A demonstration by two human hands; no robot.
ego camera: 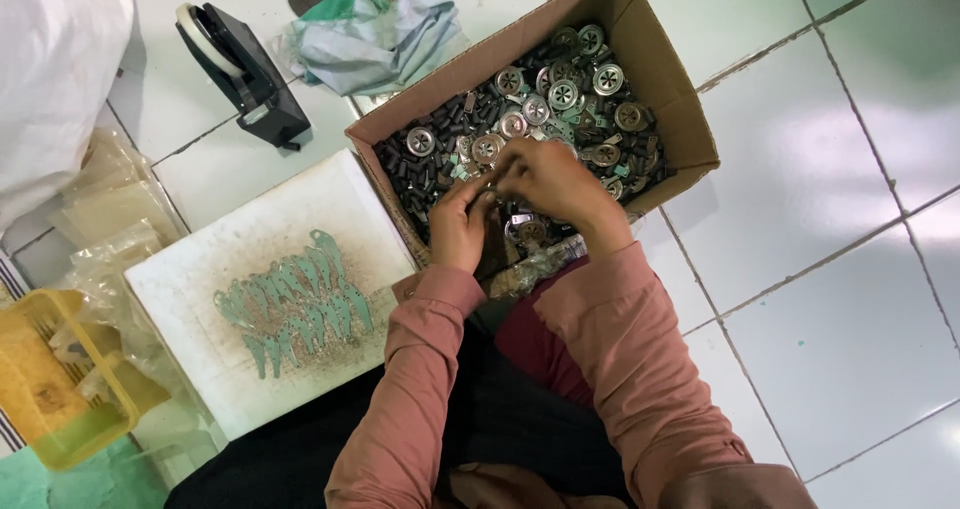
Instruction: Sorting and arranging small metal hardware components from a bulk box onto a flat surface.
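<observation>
Far left, a translucent yellow plastic basket (60,389) sits on the white tiled floor (820,169). Beside it, a white foam board (200,269) carries a row of flat teal metal strips (295,304). Above the board stands a black tape dispenser (245,69), with a crumpled teal cloth (375,29) to its right. The left hand (462,219), in a pink sleeve, is curled at the near edge of an open brown cardboard box (680,119); its fingers pinch something small, too hidden to tell what. The right hand (545,179) touches the left one, fingers bent closed over the same spot; what it holds cannot be told. Both hover over the box's fill: round silver metal discs (560,94) and small black cylindrical parts (430,174).
</observation>
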